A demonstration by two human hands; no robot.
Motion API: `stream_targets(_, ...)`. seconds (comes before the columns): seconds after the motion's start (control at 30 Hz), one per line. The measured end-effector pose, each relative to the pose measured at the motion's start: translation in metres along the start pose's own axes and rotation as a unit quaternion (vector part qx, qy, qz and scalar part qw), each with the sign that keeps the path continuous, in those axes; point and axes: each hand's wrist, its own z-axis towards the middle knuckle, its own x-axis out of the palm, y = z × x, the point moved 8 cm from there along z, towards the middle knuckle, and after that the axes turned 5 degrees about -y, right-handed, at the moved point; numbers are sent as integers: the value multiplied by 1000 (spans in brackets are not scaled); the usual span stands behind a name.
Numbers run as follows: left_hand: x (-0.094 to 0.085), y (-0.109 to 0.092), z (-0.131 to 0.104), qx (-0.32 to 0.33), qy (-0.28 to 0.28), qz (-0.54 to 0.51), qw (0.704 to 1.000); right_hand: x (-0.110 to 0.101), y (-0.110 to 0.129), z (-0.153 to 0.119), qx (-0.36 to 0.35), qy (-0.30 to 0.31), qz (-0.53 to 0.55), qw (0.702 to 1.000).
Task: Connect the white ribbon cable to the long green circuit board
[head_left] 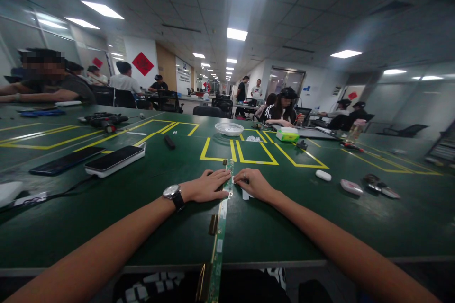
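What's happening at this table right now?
A person is working on a long, narrow green circuit strip with both hands. The left hand lies flat with its fingers across the strip, while the right hand has its fingertips drawn together at the strip's right edge; whether they grip anything is too small to tell. A white piece lies partly under the right hand. The strip's near end extends past the edge of the green table.
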Motion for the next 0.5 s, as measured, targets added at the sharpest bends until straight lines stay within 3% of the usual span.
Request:
stream_targets(0.17,-4,2,-1,-9,-15,-21,1000,-10,-1,1,11,76,33,996)
stream_targets(0.3,-8,1,-1,-17,-31,-64,997,-17,15,2,-40,78,48,995)
stream_targets(0.43,-23,8,1,-72,-126,-105,984,3,31,-1,-90,151,65,982)
stream_targets(0.5,-34,14,0,-97,-195,-101,971,8,18,-1,-73,164,36,983)
